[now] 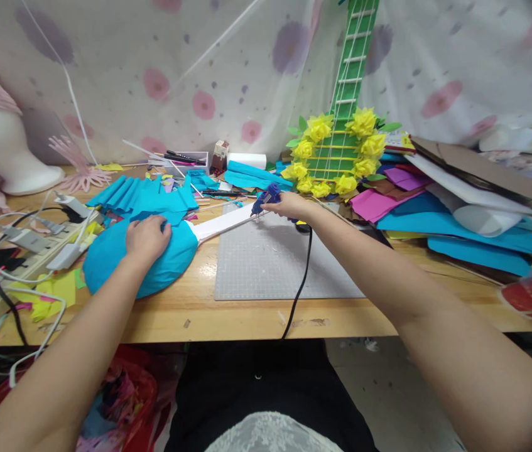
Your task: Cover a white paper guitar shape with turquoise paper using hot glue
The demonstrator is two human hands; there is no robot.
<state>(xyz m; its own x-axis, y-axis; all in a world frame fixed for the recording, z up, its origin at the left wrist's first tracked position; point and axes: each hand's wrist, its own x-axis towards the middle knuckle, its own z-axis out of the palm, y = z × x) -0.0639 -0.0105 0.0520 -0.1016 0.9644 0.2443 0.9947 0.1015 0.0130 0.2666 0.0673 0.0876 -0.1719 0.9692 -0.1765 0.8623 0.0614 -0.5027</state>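
A craft instrument shape lies flat on the table, with a rounded body [171, 263] covered in blue crepe paper and a long white neck [223, 223] reaching to the right. My left hand [147, 237] rests on the blue body, fingers spread over its upper part. A blue glue gun [268, 196] is gripped in my right hand [287, 207], its nozzle pointing down at the far part of the neck. From the gun a black cord [301, 289] runs over the table's front edge. Gathered blue crepe paper [143, 198] lies just behind the body.
A grey cutting mat [247, 276] lies under the neck's far end. Behind it stands a green stringed craft [331, 150] with yellow paper flowers. Stacked coloured paper [458, 220] sits at the right; a power strip [34, 263] with tangled cables and a white mannequin head [2, 144] at the left.
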